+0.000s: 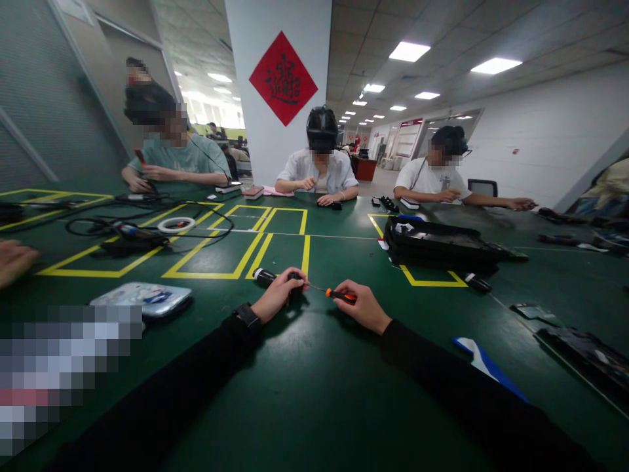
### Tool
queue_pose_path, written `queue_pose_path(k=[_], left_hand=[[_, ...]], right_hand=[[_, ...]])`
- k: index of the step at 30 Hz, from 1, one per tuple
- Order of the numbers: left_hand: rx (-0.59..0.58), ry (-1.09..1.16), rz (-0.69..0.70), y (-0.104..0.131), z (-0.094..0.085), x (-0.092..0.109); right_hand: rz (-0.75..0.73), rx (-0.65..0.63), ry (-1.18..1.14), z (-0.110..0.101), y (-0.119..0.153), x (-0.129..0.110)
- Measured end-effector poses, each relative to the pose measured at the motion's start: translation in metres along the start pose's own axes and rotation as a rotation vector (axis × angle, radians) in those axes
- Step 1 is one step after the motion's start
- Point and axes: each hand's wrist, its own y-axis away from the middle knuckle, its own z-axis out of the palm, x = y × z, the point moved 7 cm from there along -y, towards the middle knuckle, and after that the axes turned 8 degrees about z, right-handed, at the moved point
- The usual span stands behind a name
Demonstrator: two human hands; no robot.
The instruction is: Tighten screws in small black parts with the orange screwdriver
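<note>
Screwdriver (341, 296) right, dark part (295, 278) left, in curled hands (362, 307).

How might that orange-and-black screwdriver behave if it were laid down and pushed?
The screwdriver would likely feel stiff, since its thin shaft looks straight. It is probably light: the right hand appears to hold it by the handle alone. Pushed across the smooth-looking green table, it might roll, as its handle looks slim and roundish.
</note>
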Motion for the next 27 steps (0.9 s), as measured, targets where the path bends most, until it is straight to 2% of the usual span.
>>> queue_pose_path(k=[10,19,23,27], left_hand=[[0.001,0.038,-0.05,0.003,0.0,-0.005],[-0.021,0.084,0.01,0.002,0.002,-0.003],[-0.089,0.015,0.068,0.003,0.008,0.0],[-0.074,-0.048,0.079,0.002,0.01,0.001]], right_hand=[[-0.006,0.063,0.013,-0.009,0.003,-0.006],[0.052,0.107,-0.079,-0.014,0.001,0.004],[0.063,0.06,-0.084,-0.01,-0.001,0.007],[0.072,0.021,-0.067,-0.005,-0.003,0.01]])
